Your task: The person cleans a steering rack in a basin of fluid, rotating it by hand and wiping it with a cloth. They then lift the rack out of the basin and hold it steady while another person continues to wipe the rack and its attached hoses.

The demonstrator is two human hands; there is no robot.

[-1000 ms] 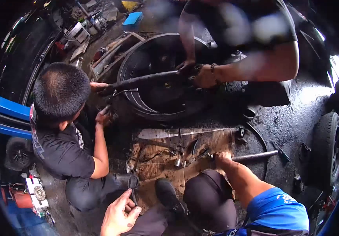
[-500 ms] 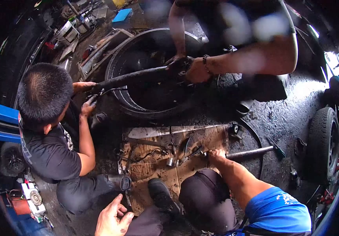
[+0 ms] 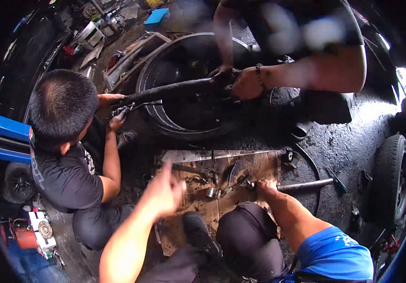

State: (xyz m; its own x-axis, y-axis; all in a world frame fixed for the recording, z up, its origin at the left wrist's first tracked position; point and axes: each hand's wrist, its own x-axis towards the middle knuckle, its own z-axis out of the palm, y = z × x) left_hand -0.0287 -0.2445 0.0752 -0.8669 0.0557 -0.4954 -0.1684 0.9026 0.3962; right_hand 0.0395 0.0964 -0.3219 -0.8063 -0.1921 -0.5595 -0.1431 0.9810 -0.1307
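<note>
Left hand: my left hand (image 3: 160,194), at 7 o'clock, is raised in front of the cardboard and blurred; it is free, with the index finger stretched towards 12 and the other fingers seeming to curl.
Right hand: my right hand (image 3: 266,187), at 4 o'clock, is wrapped round the metal pipe (image 3: 306,185), knuckles uppermost.
Pipe: low at 4 o'clock, its bare silver length runs from my fist towards 3; a short end shows on the fist's other side.
Cardboard: the stained cardboard (image 3: 198,203) lies flat at 6 o'clock, beneath my right hand.
Small metal parts: two silver cylinders (image 3: 211,192) sit on the cardboard at 6 o'clock, between my hands, among darker pieces too small to name.
Green-handled tool: the green-handled tool (image 3: 339,184) lies on the wet floor between 3 and 4, just beside the pipe's far end.
My body: a blue sleeve (image 3: 335,254) between 4 and 5, a dark knee (image 3: 247,231) at 5, a black shoe (image 3: 196,231) at 6.
Co-workers: one person (image 3: 66,174) crouches at 9 o'clock, another (image 3: 306,66) leans in from 1; their hands hold opposite ends of a long dark tube (image 3: 170,89), at 11.
Large ring: a wide black ring (image 3: 177,131) lies beneath that tube at 12.
Wheel: a tyred wheel (image 3: 398,172) stands upright at 3.
</note>
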